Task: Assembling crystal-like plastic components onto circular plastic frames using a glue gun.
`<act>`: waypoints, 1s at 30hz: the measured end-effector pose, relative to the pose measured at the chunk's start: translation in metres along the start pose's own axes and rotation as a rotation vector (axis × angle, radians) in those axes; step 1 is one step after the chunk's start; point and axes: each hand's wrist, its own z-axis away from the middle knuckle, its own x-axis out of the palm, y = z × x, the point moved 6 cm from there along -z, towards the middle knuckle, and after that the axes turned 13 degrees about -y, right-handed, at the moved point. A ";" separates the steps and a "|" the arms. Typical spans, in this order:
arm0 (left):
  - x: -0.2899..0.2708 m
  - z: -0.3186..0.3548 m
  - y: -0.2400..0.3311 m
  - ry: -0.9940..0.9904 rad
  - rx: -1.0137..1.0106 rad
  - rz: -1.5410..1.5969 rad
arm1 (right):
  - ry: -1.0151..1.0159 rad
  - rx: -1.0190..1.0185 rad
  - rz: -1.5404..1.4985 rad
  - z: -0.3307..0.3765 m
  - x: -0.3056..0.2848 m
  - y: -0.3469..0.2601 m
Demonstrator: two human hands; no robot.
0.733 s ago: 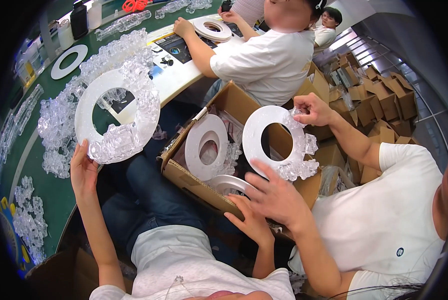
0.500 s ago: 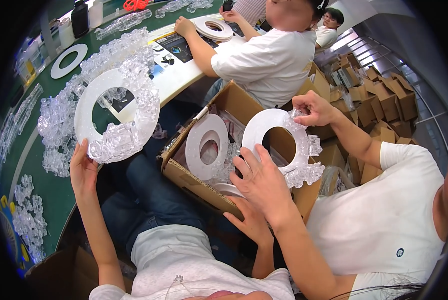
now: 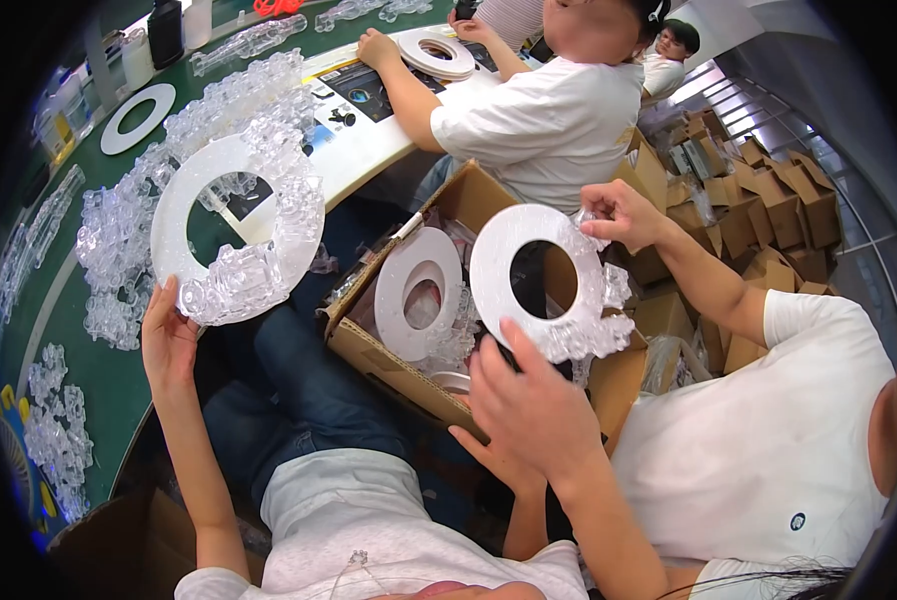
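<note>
My left hand [image 3: 168, 335] is closed on the lower edge of a white flat ring [image 3: 171, 220], raised in front of the green table. Clear plastic pieces [image 3: 236, 285] cover the ring's lower and right parts. My right hand [image 3: 500, 462] is low beside the cardboard box, its thumb stretched out and no object seen in it. A co-worker's hand [image 3: 538, 405] partly covers its fingers. That co-worker holds up a second white ring [image 3: 490, 270] with clear plastic pieces along its right side, pinching a piece at its upper right with the other hand [image 3: 623, 218].
An open cardboard box [image 3: 368, 360] holds more white rings [image 3: 396, 325] and clear pieces. Clear plastic parts [image 3: 118, 240] are heaped on the green table [image 3: 78, 380], near another ring [image 3: 114, 140]. Another person works at the white tabletop [image 3: 368, 165]. Cartons [image 3: 783, 200] are piled at right.
The co-worker's ring has shifted a little left and up, and their nearer hand has come off its face and dropped lower. My left hand and its ring have hardly moved.
</note>
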 end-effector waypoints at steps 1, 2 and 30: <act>0.000 0.000 0.000 -0.010 -0.003 -0.005 | 0.002 -0.003 -0.001 -0.001 0.006 -0.007; 0.000 0.000 -0.001 -0.010 -0.003 -0.005 | 0.060 0.076 -0.301 0.001 0.016 -0.015; 0.052 0.008 -0.004 -0.021 0.014 -0.084 | 0.367 0.392 -1.611 0.005 0.090 -0.060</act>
